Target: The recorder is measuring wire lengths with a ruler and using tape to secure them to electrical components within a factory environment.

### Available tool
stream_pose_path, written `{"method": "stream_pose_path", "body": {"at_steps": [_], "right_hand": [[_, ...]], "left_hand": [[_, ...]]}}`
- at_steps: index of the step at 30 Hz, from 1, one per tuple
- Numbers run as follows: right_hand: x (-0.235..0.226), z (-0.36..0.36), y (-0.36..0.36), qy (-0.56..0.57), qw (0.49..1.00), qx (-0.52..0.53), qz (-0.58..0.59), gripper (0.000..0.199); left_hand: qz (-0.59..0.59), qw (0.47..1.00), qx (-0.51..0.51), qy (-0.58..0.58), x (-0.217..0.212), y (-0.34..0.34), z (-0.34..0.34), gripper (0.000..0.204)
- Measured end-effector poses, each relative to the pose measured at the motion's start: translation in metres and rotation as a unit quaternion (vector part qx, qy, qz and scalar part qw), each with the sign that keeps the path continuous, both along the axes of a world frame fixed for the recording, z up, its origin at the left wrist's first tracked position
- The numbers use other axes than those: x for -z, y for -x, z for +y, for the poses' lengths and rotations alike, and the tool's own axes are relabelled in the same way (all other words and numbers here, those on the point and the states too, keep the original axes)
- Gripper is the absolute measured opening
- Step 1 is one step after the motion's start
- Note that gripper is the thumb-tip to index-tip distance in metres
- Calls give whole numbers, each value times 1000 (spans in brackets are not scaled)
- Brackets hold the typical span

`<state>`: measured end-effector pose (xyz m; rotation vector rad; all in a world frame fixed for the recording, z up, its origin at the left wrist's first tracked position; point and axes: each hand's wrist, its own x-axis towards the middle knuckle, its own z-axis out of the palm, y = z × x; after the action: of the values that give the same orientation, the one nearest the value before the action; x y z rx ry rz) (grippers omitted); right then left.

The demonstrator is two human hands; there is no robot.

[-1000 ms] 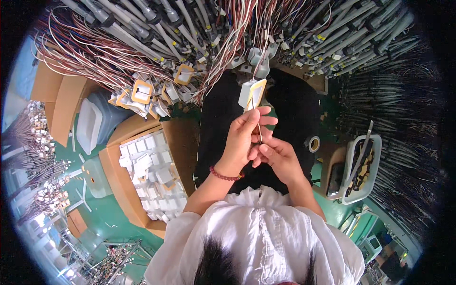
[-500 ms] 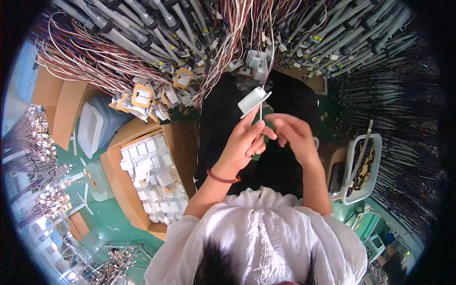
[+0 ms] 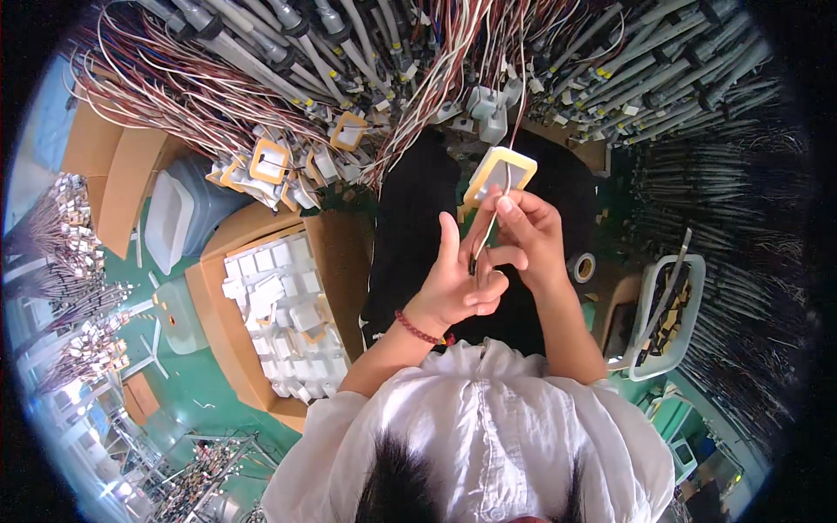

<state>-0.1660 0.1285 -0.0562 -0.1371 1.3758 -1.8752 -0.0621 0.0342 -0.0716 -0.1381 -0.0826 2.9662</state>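
A white plastic box with a pale yellow foam rim [image 3: 514,158] hangs in front of me, its recessed side turned toward me. A thin cable [image 3: 489,232] runs down from it to a small dark end. My right hand [image 3: 540,240] pinches the cable between thumb and fingers just below the box's rim. Lower and to the left, my left hand [image 3: 458,288] has its thumb stretched up and its other fingers bent. The cable's dark end lies between those fingers, partly hidden by them.
At left, a cardboard carton [image 3: 228,340] holds many white boxes. Bundled wires [image 3: 192,96] and grey sleeved cables [image 3: 671,65] hang across the back. A white bin [image 3: 693,318] with dark and yellow pieces stands at right, near a tape roll [image 3: 582,268].
The white box has turned, bringing its foam rim into view. My right hand has moved up onto the cable at the box. My left hand has dropped lower and its thumb has lifted off.
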Motion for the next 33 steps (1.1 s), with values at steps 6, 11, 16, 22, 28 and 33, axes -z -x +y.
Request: {"method": "stream_pose_path", "body": {"at_steps": [6, 11, 16, 22, 28, 33], "right_hand": [[3, -6, -13, 25, 997, 59, 34, 19], [-12, -4, -12, -59, 993, 39, 99, 19], [-15, 6, -3, -78, 993, -40, 80, 16], [-23, -2, -11, -54, 995, 44, 73, 15], [-29, 3, -12, -33, 997, 2, 66, 12], [-26, 8, -16, -55, 995, -28, 72, 11]], "left_hand": [[-19, 1000, 15, -4, -9, -4, 1, 47], [-76, 994, -11, 77, -18, -9, -6, 51], [-45, 992, -8, 121, -23, -6, -12, 54], [-38, 992, 3, 124, -29, -7, -15, 58], [-36, 995, -9, 96, -26, -10, -16, 56], [-94, 970, -21, 223, -34, -6, -13, 53]]}}
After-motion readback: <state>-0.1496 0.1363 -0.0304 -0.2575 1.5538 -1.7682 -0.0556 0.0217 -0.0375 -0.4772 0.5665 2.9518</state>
